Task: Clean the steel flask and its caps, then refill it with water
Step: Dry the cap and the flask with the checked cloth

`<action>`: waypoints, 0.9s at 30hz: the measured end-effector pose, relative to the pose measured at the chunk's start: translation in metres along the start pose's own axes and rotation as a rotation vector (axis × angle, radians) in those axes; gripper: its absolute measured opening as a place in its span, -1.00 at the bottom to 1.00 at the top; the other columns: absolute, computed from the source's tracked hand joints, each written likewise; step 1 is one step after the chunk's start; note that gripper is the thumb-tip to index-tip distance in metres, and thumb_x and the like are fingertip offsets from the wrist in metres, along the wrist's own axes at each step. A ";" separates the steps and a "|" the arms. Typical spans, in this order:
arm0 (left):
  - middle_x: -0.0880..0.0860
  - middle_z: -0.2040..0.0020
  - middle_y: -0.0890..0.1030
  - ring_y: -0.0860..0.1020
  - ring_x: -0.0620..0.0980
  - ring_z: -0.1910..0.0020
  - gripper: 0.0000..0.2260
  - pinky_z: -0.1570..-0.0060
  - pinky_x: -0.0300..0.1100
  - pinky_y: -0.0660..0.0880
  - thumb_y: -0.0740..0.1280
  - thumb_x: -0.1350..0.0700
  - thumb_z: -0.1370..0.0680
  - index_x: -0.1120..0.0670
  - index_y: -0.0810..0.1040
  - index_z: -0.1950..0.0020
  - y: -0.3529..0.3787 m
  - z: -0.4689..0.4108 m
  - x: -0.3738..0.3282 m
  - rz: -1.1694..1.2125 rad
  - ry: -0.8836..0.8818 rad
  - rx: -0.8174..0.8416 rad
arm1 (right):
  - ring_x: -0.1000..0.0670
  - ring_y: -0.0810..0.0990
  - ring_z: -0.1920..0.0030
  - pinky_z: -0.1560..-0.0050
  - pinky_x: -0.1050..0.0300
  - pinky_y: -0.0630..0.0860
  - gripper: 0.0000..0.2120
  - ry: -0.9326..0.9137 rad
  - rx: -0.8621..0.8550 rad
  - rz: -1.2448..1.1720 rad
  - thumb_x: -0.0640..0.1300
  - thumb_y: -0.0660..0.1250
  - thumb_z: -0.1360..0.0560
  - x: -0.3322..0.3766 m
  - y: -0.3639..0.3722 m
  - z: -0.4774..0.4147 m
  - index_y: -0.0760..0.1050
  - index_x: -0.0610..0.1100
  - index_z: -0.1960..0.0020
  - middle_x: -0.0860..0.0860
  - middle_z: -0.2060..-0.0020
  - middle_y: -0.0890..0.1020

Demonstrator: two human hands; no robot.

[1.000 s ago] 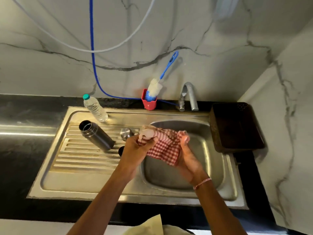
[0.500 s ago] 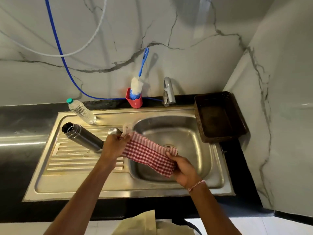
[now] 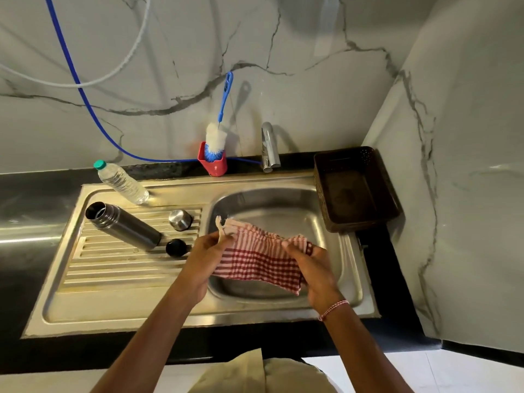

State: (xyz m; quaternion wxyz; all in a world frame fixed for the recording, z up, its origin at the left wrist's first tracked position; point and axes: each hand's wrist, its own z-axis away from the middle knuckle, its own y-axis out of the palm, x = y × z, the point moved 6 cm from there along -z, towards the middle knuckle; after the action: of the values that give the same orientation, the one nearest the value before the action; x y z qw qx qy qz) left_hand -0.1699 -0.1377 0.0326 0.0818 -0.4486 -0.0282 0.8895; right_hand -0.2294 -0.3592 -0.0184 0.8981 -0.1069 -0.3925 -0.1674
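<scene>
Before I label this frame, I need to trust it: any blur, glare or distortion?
Head view: the right hand and checked cloth look slightly motion-blurred; a glare streak crosses the counter at left; wide-angle distortion bows the sink rim; the bottle brush throws a shadow on the wall.

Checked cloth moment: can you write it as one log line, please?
left hand + right hand: hold checked cloth over sink | flask: uncapped, on draining board | steel cap, black cap: beside flask
</scene>
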 end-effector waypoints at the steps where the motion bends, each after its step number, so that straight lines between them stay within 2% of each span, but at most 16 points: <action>1: 0.02 0.14 0.76 0.72 -0.02 0.18 -0.86 0.19 -0.18 0.58 0.32 0.09 -0.66 0.06 0.68 -0.06 0.004 0.001 -0.002 -0.028 0.029 -0.008 | -0.07 0.68 0.03 -0.03 -0.10 0.66 -0.79 -0.026 -0.024 0.016 0.10 0.48 -0.47 0.001 0.001 0.003 0.62 -0.02 0.02 -0.02 0.08 0.72; 3: -0.01 0.14 0.76 0.72 -0.08 0.20 -0.83 0.22 -0.20 0.63 0.29 0.08 -0.68 0.05 0.68 -0.10 0.012 0.005 -0.007 -0.114 0.097 -0.028 | -0.05 0.67 0.00 -0.03 -0.06 0.66 -0.79 -0.091 -0.080 0.091 0.10 0.39 -0.55 0.005 0.007 0.007 0.62 -0.02 -0.05 0.00 0.04 0.70; 5: -0.03 0.08 0.75 0.73 -0.07 0.10 -0.79 0.02 -0.05 0.68 0.27 -0.02 -0.69 -0.01 0.67 -0.16 0.022 0.006 -0.005 -0.218 0.184 -0.018 | -0.01 0.67 -0.01 -0.05 -0.04 0.67 -0.74 -0.144 -0.082 0.123 0.10 0.29 -0.61 0.009 0.022 0.011 0.62 -0.02 -0.15 0.02 0.02 0.69; 7: -0.02 0.02 0.75 0.71 -0.05 -0.01 -0.74 -0.11 0.04 0.64 0.24 -0.12 -0.68 -0.06 0.66 -0.18 0.036 0.011 -0.003 -0.249 0.242 0.028 | 0.02 0.65 -0.05 -0.14 -0.04 0.63 -0.76 -0.128 -0.007 0.056 0.09 0.22 -0.65 0.010 0.043 0.016 0.58 0.04 -0.19 0.03 -0.05 0.67; 9: 0.06 -0.03 0.74 0.70 -0.02 -0.07 -0.61 -0.09 -0.07 0.64 0.13 -0.22 -0.64 -0.07 0.63 -0.20 0.053 0.017 -0.001 -0.176 0.229 0.122 | 0.01 0.63 -0.12 -0.20 -0.04 0.60 -0.74 -0.067 0.112 -0.076 0.15 0.22 -0.64 0.009 0.065 0.019 0.56 0.09 -0.22 0.02 -0.12 0.66; 10: 0.05 -0.04 0.74 0.69 -0.07 -0.08 -0.53 -0.04 -0.20 0.62 0.04 -0.27 -0.60 -0.08 0.61 -0.23 0.061 0.019 0.001 -0.119 0.192 0.173 | 0.02 0.64 -0.14 -0.20 -0.02 0.59 -0.68 -0.062 0.172 -0.118 0.22 0.24 -0.61 0.010 0.072 0.020 0.55 0.10 -0.26 0.02 -0.13 0.66; 12: -0.15 -0.07 0.73 0.64 -0.26 -0.14 -0.42 -0.05 -0.40 0.54 -0.12 -0.32 -0.55 -0.14 0.53 -0.31 0.071 0.021 0.001 -0.022 0.152 0.262 | 0.06 0.66 -0.14 -0.18 0.04 0.59 -0.59 -0.108 0.248 -0.144 0.31 0.30 -0.54 0.016 0.079 0.021 0.53 0.12 -0.29 0.05 -0.11 0.69; 13: -0.23 -0.11 0.70 0.61 -0.31 -0.19 -0.39 -0.09 -0.44 0.51 -0.18 -0.34 -0.54 -0.18 0.49 -0.34 0.073 0.019 0.001 0.000 0.139 0.295 | 0.09 0.67 -0.12 -0.16 0.09 0.59 -0.59 -0.140 0.249 -0.150 0.28 0.35 -0.52 0.019 0.077 0.021 0.54 0.11 -0.27 0.07 -0.08 0.71; 15: -0.23 -0.22 0.66 0.56 -0.30 -0.28 -0.32 -0.14 -0.44 0.47 -0.20 -0.42 -0.52 -0.21 0.45 -0.42 0.078 0.014 -0.001 -0.028 0.151 0.359 | 0.13 0.70 -0.04 -0.07 0.18 0.61 -0.65 -0.188 0.182 -0.173 0.17 0.45 -0.50 0.026 0.064 0.018 0.57 0.05 -0.20 0.08 -0.01 0.73; 17: -0.21 -0.22 0.65 0.57 -0.29 -0.24 -0.32 -0.09 -0.46 0.43 -0.12 -0.47 -0.54 -0.19 0.50 -0.43 0.079 0.006 -0.006 -0.148 0.188 0.353 | 0.10 0.71 -0.01 -0.01 0.17 0.64 -0.68 -0.181 0.093 -0.204 0.09 0.49 -0.47 0.027 0.047 0.011 0.60 0.02 -0.17 0.07 0.03 0.74; 19: -0.19 -0.09 0.69 0.62 -0.26 -0.11 -0.53 0.03 -0.46 0.45 0.07 -0.32 -0.64 -0.13 0.62 -0.29 0.075 -0.010 -0.018 -0.200 0.259 0.229 | 0.00 0.71 -0.04 -0.09 0.01 0.66 -0.74 -0.106 0.012 -0.279 0.01 0.49 -0.49 0.022 0.027 0.001 0.62 -0.02 -0.15 0.01 0.02 0.74; 21: -0.11 -0.16 0.66 0.61 -0.15 -0.13 -0.72 0.03 -0.34 0.46 0.20 -0.13 -0.69 -0.07 0.59 -0.27 0.071 -0.031 -0.025 -0.156 0.246 0.088 | -0.10 0.69 -0.08 -0.12 -0.09 0.64 -0.79 -0.027 -0.018 -0.371 -0.12 0.47 -0.51 0.019 0.003 -0.010 0.62 -0.09 -0.14 -0.08 -0.02 0.73; 22: -0.08 -0.23 0.61 0.58 -0.13 -0.17 -0.73 -0.03 -0.28 0.45 0.24 -0.10 -0.68 -0.05 0.54 -0.32 0.073 -0.041 -0.025 -0.154 0.189 0.098 | -0.13 0.69 -0.09 -0.11 -0.10 0.64 -0.77 -0.007 0.005 -0.396 -0.16 0.46 -0.50 0.022 -0.008 -0.015 0.61 -0.12 -0.16 -0.12 -0.04 0.72; 24: -0.03 -0.30 0.57 0.57 -0.07 -0.20 -0.58 -0.17 -0.14 0.47 0.31 -0.17 -0.62 0.02 0.47 -0.40 0.094 -0.055 -0.017 -0.158 0.013 0.281 | -0.16 0.68 -0.11 -0.09 -0.09 0.63 -0.69 -0.019 0.100 -0.406 -0.19 0.46 -0.49 0.040 -0.031 -0.026 0.60 -0.20 -0.22 -0.17 -0.09 0.70; 26: 0.10 -0.24 0.66 0.63 0.08 -0.18 -0.52 -0.23 0.03 0.53 0.36 -0.18 -0.56 0.11 0.53 -0.33 0.121 -0.066 -0.013 -0.004 -0.124 0.434 | -0.19 0.69 -0.11 -0.10 -0.09 0.62 -0.68 -0.096 0.138 -0.366 -0.21 0.46 -0.49 0.066 -0.055 -0.040 0.60 -0.24 -0.23 -0.21 -0.09 0.70; 27: 0.14 -0.19 0.68 0.65 0.11 -0.15 -0.59 -0.21 0.05 0.56 0.38 -0.11 -0.58 0.15 0.56 -0.29 0.133 -0.066 -0.021 0.084 -0.139 0.448 | -0.19 0.70 -0.07 -0.06 -0.07 0.64 -0.70 -0.137 0.099 -0.328 -0.22 0.46 -0.49 0.080 -0.069 -0.048 0.61 -0.25 -0.21 -0.19 -0.05 0.71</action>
State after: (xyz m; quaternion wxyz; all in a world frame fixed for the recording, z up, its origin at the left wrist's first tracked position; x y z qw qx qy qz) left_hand -0.1206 -0.2737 -0.0070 0.1401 -0.3576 0.1833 0.9049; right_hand -0.1735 -0.4555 0.0130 0.8340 -0.0080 -0.4729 -0.2844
